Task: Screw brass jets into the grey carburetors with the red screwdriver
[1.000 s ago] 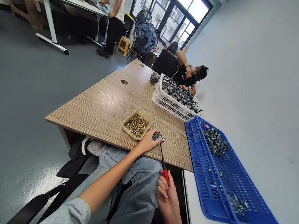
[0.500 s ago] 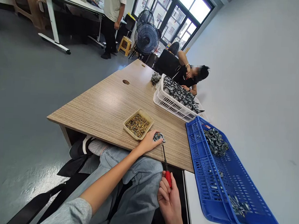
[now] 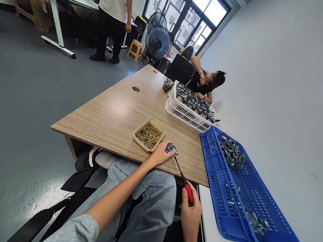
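Note:
A small round metal part [image 3: 171, 148] rests at the near edge of the wooden table, with my left hand [image 3: 161, 154] closed on it. My right hand [image 3: 191, 205] grips the red handle of a screwdriver [image 3: 188, 193]. The thin shaft slants up to the left, and its tip meets the near side of the metal part by my left fingertips; the exact contact is too small to make out. Beside my left hand sits a beige tray [image 3: 136, 138] of brass-coloured screws [image 3: 148, 135].
A white basket [image 3: 185, 115] heaped with metal parts stands at the table's right side. Nearer, a blue crate [image 3: 228, 214] holds more metal parts. A person in black [image 3: 202, 83] sits beyond the white basket; another person [image 3: 112, 21] stands by a white table. Fans [image 3: 158, 42] stand behind.
My right hand has shifted right, and the screwdriver's handle has swung right with it, its shaft now more slanted. My left hand keeps its place. The standing person has moved left.

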`<state>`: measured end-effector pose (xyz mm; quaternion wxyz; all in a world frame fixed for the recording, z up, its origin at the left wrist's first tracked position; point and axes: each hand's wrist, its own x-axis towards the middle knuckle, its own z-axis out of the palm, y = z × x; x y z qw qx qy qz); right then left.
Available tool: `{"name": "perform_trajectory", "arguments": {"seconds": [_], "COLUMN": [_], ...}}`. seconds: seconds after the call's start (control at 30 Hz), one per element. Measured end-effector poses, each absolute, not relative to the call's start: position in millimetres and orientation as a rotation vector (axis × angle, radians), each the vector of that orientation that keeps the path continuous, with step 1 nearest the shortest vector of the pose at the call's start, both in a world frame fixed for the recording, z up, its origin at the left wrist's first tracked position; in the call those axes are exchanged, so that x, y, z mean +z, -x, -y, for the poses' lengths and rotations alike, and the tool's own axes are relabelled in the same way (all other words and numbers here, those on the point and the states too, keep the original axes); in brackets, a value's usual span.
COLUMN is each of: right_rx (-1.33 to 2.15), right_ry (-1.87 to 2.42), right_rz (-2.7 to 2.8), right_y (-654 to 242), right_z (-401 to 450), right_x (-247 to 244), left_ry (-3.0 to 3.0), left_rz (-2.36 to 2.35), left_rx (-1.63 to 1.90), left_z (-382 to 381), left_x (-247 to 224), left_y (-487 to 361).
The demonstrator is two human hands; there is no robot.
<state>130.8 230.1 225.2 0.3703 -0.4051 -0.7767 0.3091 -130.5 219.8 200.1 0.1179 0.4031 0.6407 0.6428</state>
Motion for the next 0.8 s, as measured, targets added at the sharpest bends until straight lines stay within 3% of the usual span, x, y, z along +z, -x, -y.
{"name": "perform_trajectory", "arguments": {"seconds": [0.3,0.8], "right_rx": [0.511,0.461], "right_ry": [0.931,0.886], "right_rz": [2.174,2.194], "right_y": [-128.9,-125.3], "right_z": [-233.3,-234.6], "right_x": [224.8,226.0], "left_ry": [-1.177,-1.182], "left_rz": [-1.872,-1.869], "left_rx": [1.88,1.88], "left_z": [-219.0,-219.7], "left_x": [200.3,198.9], "left_y": [130.4,130.6]}}
